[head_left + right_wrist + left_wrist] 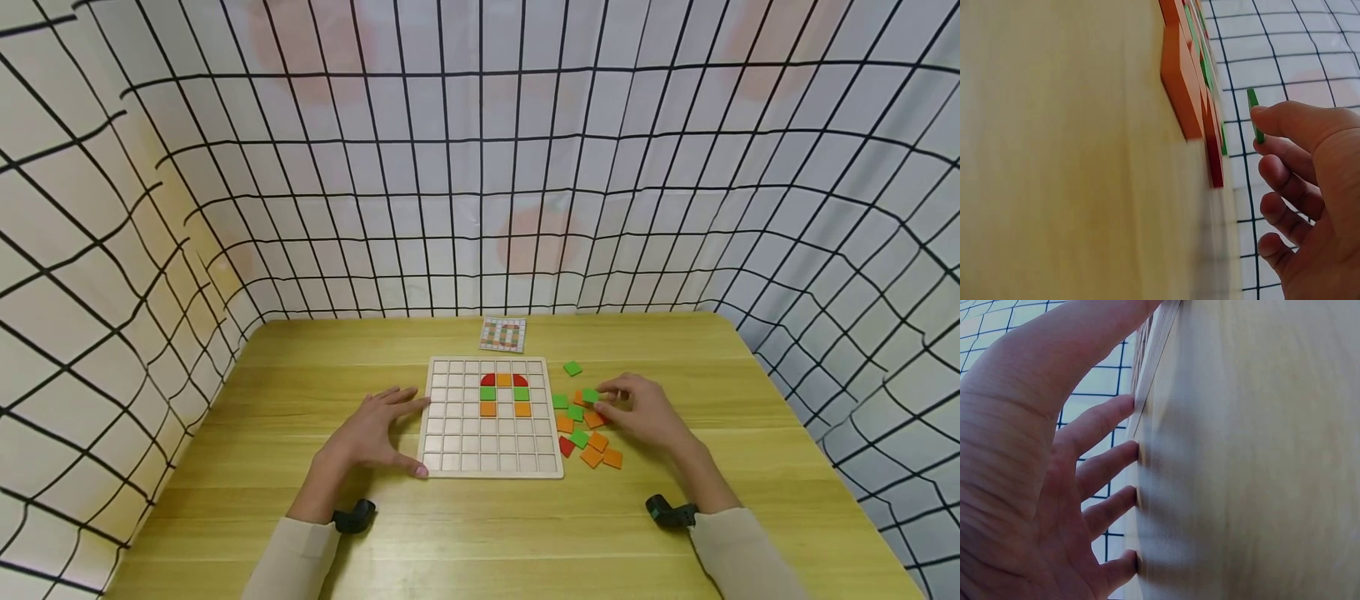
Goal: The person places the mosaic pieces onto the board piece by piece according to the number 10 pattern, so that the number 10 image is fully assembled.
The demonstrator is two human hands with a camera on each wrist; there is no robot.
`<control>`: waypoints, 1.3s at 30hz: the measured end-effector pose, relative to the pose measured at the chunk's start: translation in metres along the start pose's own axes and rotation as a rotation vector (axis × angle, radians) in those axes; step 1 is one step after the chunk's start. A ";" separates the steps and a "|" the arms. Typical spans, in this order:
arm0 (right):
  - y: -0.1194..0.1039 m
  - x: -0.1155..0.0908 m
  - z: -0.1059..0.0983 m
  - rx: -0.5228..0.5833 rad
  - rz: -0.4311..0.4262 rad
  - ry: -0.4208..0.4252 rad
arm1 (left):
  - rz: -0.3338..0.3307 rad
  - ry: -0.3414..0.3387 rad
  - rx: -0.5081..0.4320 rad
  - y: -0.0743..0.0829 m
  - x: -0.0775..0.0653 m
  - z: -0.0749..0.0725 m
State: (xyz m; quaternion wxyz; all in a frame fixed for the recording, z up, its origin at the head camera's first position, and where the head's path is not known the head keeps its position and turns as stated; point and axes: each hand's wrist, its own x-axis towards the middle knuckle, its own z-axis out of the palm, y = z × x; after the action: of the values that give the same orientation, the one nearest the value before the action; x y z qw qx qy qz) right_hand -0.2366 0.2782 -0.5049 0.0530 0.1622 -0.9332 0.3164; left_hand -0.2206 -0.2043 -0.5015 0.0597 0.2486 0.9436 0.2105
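A pale gridded board (457, 454) lies on the table, with red quarter-round, orange and green square tiles set in its upper middle cells. My left hand (367, 431) is spread at the board's left edge, thumb by the lower corner and index finger higher up. In the left wrist view, the fingertips (1127, 450) touch the tabletop beside the board's side. Over the loose tiles on the right, my right hand (642, 408) pinches a green square tile (1255, 115) between thumb and index finger, lifted above the table.
Right of the board lie several loose orange tiles (612, 459), green tiles (573, 368) and a red tile (566, 447), some overlapping. Behind the board is a small pattern card (503, 334). Black wire mesh (480, 192) encloses the wooden table (300, 350) at the back and sides.
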 end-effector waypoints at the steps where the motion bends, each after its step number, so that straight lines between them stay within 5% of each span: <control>1: -0.003 0.000 0.001 0.004 -0.004 -0.004 | -0.001 -0.001 0.001 0.000 0.000 0.000; 25: -0.057 0.007 0.044 0.082 -0.101 -0.133 | -0.009 -0.001 0.003 -0.002 -0.002 -0.001; 39: -0.065 0.010 0.063 0.052 -0.118 -0.178 | 0.002 0.000 0.004 -0.002 0.000 0.001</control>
State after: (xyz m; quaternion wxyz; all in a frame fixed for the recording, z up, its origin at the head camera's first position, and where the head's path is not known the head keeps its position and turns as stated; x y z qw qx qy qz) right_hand -0.2233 0.1887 -0.5152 -0.0157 0.2456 -0.9146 0.3209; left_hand -0.2212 -0.2055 -0.5032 0.0589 0.2497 0.9438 0.2086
